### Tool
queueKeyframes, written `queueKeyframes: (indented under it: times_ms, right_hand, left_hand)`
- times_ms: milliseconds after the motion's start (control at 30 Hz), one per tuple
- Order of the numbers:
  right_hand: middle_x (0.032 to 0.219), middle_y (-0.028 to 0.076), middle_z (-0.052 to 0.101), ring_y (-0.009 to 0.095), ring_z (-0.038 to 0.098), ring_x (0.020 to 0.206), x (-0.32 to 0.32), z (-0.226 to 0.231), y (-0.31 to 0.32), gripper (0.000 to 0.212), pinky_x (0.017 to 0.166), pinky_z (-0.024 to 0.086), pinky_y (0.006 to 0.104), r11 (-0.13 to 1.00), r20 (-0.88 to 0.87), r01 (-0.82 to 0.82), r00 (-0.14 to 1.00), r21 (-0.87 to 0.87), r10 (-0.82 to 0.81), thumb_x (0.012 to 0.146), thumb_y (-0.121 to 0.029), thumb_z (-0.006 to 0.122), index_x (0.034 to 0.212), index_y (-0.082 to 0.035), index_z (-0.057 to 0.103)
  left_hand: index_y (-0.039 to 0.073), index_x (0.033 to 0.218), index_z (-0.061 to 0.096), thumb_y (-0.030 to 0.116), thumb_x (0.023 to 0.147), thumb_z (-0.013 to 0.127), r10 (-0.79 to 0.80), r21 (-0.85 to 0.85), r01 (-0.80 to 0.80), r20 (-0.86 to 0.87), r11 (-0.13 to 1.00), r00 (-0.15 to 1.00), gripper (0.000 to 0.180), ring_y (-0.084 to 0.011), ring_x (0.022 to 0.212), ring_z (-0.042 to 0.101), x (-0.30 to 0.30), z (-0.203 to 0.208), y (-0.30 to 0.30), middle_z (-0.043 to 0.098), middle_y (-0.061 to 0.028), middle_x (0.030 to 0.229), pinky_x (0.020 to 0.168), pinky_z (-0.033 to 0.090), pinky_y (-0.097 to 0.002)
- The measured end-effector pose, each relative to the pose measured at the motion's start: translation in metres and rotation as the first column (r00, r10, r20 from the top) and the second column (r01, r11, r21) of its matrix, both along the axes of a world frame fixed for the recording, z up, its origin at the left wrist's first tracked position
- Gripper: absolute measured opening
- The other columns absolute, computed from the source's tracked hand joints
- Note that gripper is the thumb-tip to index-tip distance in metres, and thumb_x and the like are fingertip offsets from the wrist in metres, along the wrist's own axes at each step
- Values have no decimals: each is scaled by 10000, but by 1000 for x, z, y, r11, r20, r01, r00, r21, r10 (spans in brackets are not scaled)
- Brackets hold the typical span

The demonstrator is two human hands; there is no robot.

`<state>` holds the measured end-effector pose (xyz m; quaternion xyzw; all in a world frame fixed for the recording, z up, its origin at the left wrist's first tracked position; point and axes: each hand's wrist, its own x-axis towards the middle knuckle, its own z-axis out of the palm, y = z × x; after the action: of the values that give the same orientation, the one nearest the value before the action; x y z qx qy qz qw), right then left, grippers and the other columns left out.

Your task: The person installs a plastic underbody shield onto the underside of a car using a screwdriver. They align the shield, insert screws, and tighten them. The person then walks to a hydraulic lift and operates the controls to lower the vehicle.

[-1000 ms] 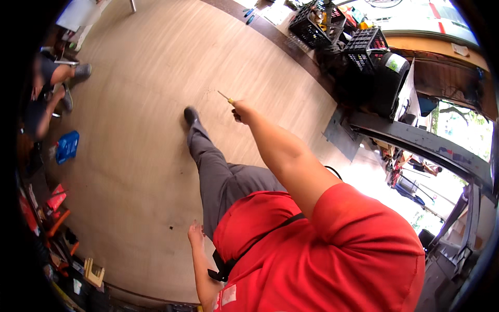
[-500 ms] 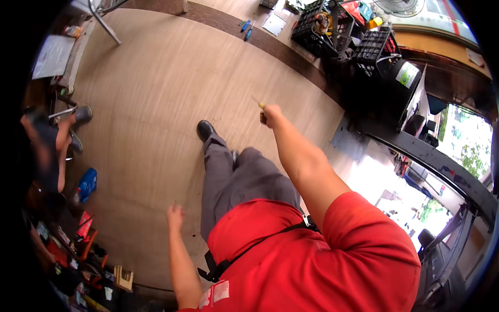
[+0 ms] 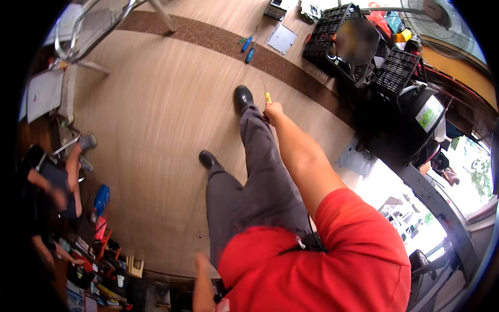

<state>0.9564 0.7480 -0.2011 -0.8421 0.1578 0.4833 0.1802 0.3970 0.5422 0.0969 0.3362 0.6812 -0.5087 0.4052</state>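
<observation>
My right hand (image 3: 272,111) is stretched out in front of me, closed on a thin screwdriver with a yellow handle (image 3: 267,95) whose shaft points away from me. My left hand (image 3: 201,262) hangs low beside my red shirt; I see only part of it and nothing in it. I am standing on a wooden floor in grey trousers and black shoes (image 3: 242,97), one foot ahead of the other.
Blue-handled screwdrivers (image 3: 249,49) and a flat grey plate (image 3: 281,39) lie on the dark floor strip ahead. Black crates (image 3: 332,36) with parts stand at the right. A chair frame (image 3: 99,31) is at the upper left. A seated person (image 3: 52,182) is at the left, beside cluttered tools.
I have stepped forward toward the crates; they and the floor tools are nearer. My right arm stays extended with the screwdriver. My left hand has dropped lower in view.
</observation>
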Motion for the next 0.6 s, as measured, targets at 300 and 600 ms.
queueKeyframes:
  times_ms: [300,600]
  right_hand:
    - [728,117,553,219,532,503,126,-199,112,289,428,476,368,997,177,-79,981,3,77,937,-266,534,972,21,544]
    - [725,102,527,217,547,566,160,-261,141,203,500,505,354,937,-157,343,931,58,-331,959,-209,495,979,-7,510]
  left_hand:
    - [-8,1194,548,230,907,501,316,-114,-331,-130,937,940,376,-330,1054,573,149,41,28,580,-205,1174,876,460,-402]
    - [-8,1178,559,273,886,526,368,-159,-412,-246,897,897,407,-327,1026,583,206,37,43,595,-204,1138,864,466,-404]
